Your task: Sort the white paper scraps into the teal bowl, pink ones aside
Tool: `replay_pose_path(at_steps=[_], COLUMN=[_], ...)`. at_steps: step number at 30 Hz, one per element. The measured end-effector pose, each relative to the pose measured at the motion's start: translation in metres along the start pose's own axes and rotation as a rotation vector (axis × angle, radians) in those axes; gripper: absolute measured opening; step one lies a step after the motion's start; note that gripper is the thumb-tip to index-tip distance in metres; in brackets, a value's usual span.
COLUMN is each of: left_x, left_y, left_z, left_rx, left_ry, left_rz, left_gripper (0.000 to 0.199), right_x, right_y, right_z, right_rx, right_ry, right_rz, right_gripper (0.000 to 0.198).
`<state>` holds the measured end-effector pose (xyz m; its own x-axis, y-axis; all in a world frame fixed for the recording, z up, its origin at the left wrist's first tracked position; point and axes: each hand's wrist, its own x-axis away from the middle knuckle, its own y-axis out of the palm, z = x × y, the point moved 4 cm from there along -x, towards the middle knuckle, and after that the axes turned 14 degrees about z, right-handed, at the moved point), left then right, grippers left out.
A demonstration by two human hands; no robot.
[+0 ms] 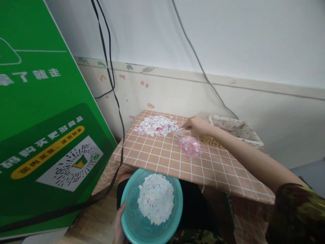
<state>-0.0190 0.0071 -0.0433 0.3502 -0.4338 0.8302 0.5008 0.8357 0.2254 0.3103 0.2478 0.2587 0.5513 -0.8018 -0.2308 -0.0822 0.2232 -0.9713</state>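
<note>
At the near edge of a brown checked tablecloth (152,152), a turquoise colander (130,193) holds white paper scraps (156,198).
On the cloth lie a scrap heap (156,125) and a smaller pink pile (190,146); the left hand (118,225) clasps the colander's rim, the right hand (196,124) pinches a thin white strip (180,131) between the piles.

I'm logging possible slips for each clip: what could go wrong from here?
The teal basket sits over the lap, with only the left hand at its rim, so it might tip and spill its heaped scraps.

The right hand, holding a flat white piece, is between the white pile and the pink pile; a careless sweep could mix them.
</note>
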Motion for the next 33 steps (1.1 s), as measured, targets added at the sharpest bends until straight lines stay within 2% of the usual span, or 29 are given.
replay_pose_path(at_steps=[5, 10, 17, 19, 24, 27, 33], left_x=[-0.004, -0.001, 0.0, 0.001, 0.008, 0.015, 0.026], left_y=[-0.003, -0.001, 0.001, 0.001, 0.004, 0.008, 0.011], left_z=[0.001, 0.001, 0.001, 0.001, 0.0, 0.002, 0.005], left_rx=[-0.007, -0.015, -0.003, 0.006, -0.005, 0.011, 0.011], left_ry=[0.042, 0.029, 0.028, 0.012, -0.017, 0.002, 0.073], left_rz=[-0.01, -0.039, -0.079, -0.075, -0.049, -0.053, -0.062], left_gripper=[0.021, 0.028, 0.027, 0.025, 0.023, 0.021, 0.021], right_x=[0.001, 0.003, 0.011, 0.014, 0.029, 0.045, 0.071], right_y=[-0.007, -0.009, -0.009, -0.013, -0.017, -0.009, 0.007], right_z=[-0.012, -0.017, -0.047, -0.053, -0.066, -0.077, -0.097], right_rx=[-0.089, -0.02, 0.042, 0.07, 0.172, 0.165, 0.106], right_ry=[0.0, 0.014, -0.099, -0.095, 0.029, 0.144, 0.307], right_rz=[0.013, 0.013, 0.031, 0.049, 0.079, 0.088, 0.217], right_gripper=[0.034, 0.032, 0.025, 0.024, 0.024, 0.024, 0.025])
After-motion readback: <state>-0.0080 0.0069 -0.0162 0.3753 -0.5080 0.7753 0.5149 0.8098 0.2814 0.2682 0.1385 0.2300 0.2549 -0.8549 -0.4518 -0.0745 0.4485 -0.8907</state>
